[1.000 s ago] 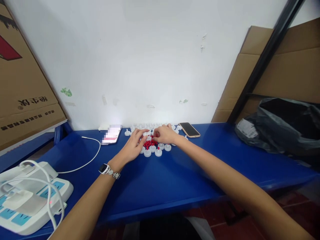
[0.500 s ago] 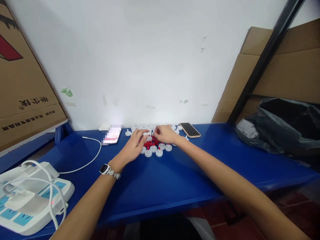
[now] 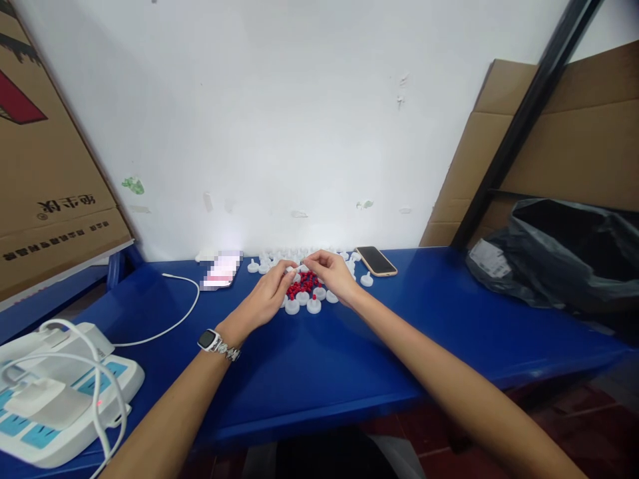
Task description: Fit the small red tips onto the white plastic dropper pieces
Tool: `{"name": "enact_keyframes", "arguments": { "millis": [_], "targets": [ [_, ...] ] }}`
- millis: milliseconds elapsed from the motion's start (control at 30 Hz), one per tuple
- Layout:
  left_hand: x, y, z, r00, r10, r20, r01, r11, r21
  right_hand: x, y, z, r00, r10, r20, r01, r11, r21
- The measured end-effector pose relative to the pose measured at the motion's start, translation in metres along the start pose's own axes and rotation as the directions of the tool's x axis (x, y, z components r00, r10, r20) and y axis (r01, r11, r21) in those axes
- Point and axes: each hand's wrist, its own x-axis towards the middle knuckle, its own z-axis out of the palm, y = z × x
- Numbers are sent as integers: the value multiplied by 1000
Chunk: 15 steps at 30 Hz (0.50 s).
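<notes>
My left hand (image 3: 269,293), with a watch on its wrist, has its fingers curled on a white plastic nozzle cap (image 3: 302,267), partly hidden behind the fingertips. My right hand (image 3: 335,274) is pinched at the same spot, thumb against index finger; whatever lies in that pinch is too small to tell. Below both hands lies a heap of small red tips (image 3: 305,285). Several white nozzle caps stand around the heap; a front one (image 3: 314,305) bears a red tip. More white caps (image 3: 253,266) are massed behind the hands along the wall.
A dark-screened phone (image 3: 376,261) lies right of the caps, and a lit phone (image 3: 221,269) to their left. A white power strip (image 3: 124,379) with cables occupies the blue table's (image 3: 319,372) left front. At right sits a black plastic bag (image 3: 544,259); cardboard (image 3: 54,153) stands at left.
My right hand has turned slightly, its fingertips now closer to my left fingers above the red heap. My left fingers have curled in more. The view has shifted a little.
</notes>
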Motion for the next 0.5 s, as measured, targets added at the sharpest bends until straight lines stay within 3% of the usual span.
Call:
{"name": "enact_keyframes", "arguments": {
  "millis": [200, 400, 500],
  "targets": [
    [0, 1, 0, 1000, 21, -8, -21, 1000, -5, -3, -4, 2, 997, 70, 19, -72, 991, 110],
    [-1, 2, 2, 999, 28, -21, -28, 999, -25, -7, 1, 8, 1000, 12, 9, -13, 1000, 24],
    [-2, 4, 3, 999, 31, -42, -32, 999, -35, -8, 3, 9, 998, -56, 9, 57, 993, -103]
  ]
}}
